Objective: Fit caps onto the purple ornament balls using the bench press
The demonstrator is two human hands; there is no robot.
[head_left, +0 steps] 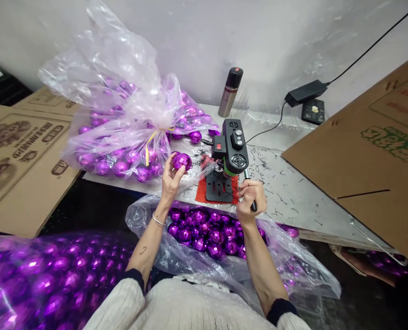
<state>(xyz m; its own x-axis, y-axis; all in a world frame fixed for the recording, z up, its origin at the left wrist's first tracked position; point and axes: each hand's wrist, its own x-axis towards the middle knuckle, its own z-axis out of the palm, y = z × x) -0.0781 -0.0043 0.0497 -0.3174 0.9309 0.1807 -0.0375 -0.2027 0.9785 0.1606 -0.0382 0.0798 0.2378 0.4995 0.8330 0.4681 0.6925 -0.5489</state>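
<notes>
Between the fingers and thumb of my left hand (pixel 171 179) is a shiny purple faceted ball ornament (pixel 182 161), held up left of a small black machine (pixel 235 144). My right hand (pixel 251 199) is wrapped round the machine's lever handle (pixel 254 206), whose black end sticks out below the fist. The machine has a red switch, two round vents and a slotted black base plate (pixel 219 189) on a red sheet (pixel 201 190). In front of me, an open clear bag (pixel 138 213) holds many more purple balls (pixel 215 236).
A tied clear bag (pixel 114 59) of purple balls stands at the back left. Behind the machine is a spray can (pixel 230 94). A power adapter (pixel 306 93) and a phone (pixel 313 111) lie back right. Cardboard boxes (pixel 372 151) flank the table (pixel 276 183), which is littered with dark bits.
</notes>
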